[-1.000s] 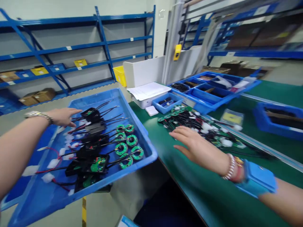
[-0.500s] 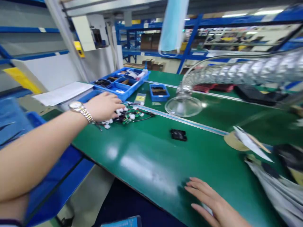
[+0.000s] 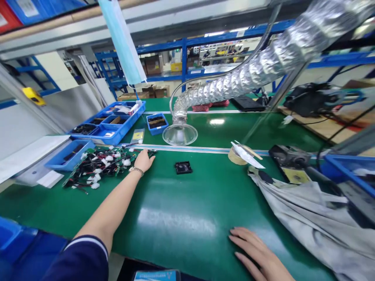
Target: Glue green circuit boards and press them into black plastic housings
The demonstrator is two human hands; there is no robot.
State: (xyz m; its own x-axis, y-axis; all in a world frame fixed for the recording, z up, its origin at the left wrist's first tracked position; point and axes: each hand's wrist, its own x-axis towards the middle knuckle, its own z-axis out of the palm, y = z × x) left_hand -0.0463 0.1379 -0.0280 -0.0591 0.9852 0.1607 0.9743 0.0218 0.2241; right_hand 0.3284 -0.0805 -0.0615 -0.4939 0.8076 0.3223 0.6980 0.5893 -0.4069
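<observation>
My left hand (image 3: 143, 160) reaches to the right end of a tangled pile of green circuit boards with wires and white connectors (image 3: 102, 164). Its thumb points out to the right, and dark wire ends show just past the knuckles. The fingers curl down out of sight, so whether they grip a wire or board cannot be told. My right hand (image 3: 260, 253) rests at the front of the green table (image 3: 187, 199), fingers outstretched, holding nothing. Between the hands and farther back lies a small black open plastic case (image 3: 183, 167).
A clear funnel hood (image 3: 180, 135) on a silver duct (image 3: 222, 84) hangs over the table. Blue bins (image 3: 121, 130) and a small blue box (image 3: 157, 124) stand behind the pile. At the right lie a tape roll (image 3: 236, 156) and grey cloth (image 3: 304, 218).
The view has swung to the right. My left hand has shifted from the top of the pile to its right end. The right hand stays outstretched at the table's front.
</observation>
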